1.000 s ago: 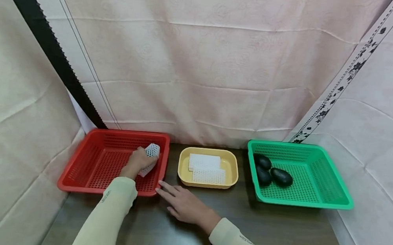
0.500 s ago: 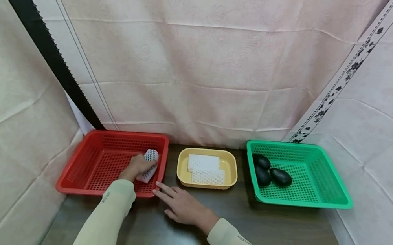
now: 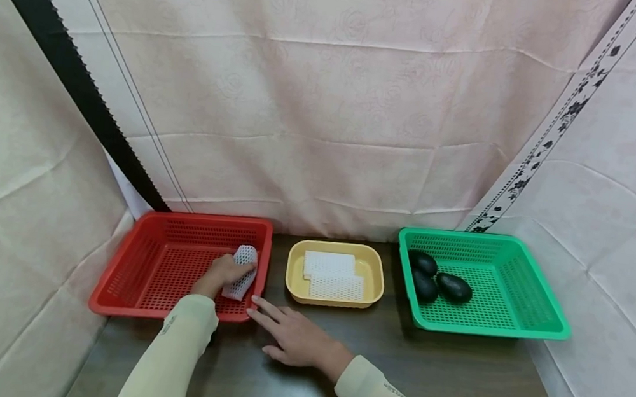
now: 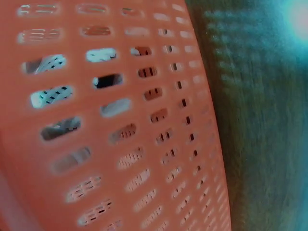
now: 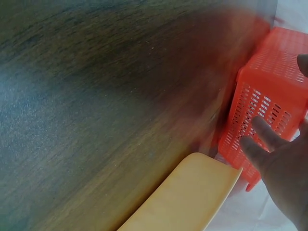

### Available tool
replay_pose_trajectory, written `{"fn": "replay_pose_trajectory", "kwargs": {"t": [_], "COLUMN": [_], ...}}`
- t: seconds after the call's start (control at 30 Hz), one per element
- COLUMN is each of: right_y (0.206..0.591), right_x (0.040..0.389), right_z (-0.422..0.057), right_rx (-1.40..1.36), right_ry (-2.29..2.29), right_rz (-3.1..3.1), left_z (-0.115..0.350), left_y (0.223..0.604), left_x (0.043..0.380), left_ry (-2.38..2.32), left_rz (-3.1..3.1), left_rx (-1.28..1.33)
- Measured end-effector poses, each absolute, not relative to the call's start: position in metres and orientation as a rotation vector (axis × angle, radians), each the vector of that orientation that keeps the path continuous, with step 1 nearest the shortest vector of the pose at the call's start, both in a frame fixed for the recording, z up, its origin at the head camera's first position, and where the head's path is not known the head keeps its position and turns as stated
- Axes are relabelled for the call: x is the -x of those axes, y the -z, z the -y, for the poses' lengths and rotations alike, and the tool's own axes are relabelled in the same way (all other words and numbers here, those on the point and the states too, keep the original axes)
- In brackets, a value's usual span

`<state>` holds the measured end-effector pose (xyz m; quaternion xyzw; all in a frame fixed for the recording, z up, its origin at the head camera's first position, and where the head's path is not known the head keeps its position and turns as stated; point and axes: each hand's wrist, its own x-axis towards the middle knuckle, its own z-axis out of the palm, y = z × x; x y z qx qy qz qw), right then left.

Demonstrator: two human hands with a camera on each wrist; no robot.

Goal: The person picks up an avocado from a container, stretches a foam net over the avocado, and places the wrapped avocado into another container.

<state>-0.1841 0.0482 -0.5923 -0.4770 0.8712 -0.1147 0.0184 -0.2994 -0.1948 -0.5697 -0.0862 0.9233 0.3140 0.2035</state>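
Note:
My left hand (image 3: 223, 274) reaches into the red basket (image 3: 137, 310) and grips a white foam net sleeve (image 3: 245, 255) near its right wall. In the left wrist view, white mesh (image 4: 52, 96) and a dark patch show through slots of the basket wall (image 4: 29, 159); that wall hides most of the hand. The sleeve has a rounded, bulky shape, and I cannot tell what is inside it. My right hand (image 3: 301, 339) has its fingers spread, with fingertips right at the basket's front right corner. The right wrist view shows those fingers (image 5: 267, 132) in front of the slotted wall.
A yellow tray (image 3: 333, 301) between the baskets holds flat white foam nets (image 3: 330, 263). To the right stands a green basket (image 3: 521, 301) with 3 dark avocados (image 3: 453, 289) at its left. Cloth curtains (image 3: 339, 98) close off the back and sides of the dark wooden table (image 3: 450, 377).
My left hand and the foam net sleeve have sunk slightly lower inside the red basket. My right hand stays at the basket's corner. The whole view has shifted a little.

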Motion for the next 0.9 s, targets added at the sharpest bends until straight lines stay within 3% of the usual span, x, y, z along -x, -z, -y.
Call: {"fn": "replay_pose_trajectory", "kwargs": {"t": [0.37, 0.9], "right_y": [0.593, 0.584], "right_x": [0.183, 0.178], "right_z": [-0.049, -0.057], "right_rx": [1.435, 1.459], "right_ry": [0.411, 0.487], "right_rz": [-2.664, -2.706], "left_z": [0.195, 0.187], "left_y": [0.564, 0.528], "left_x": [0.296, 0.277], "left_ry": [-0.863, -0.592], "left_rz": [-2.607, -3.087], "left_rx": [0.236, -0.07]}}
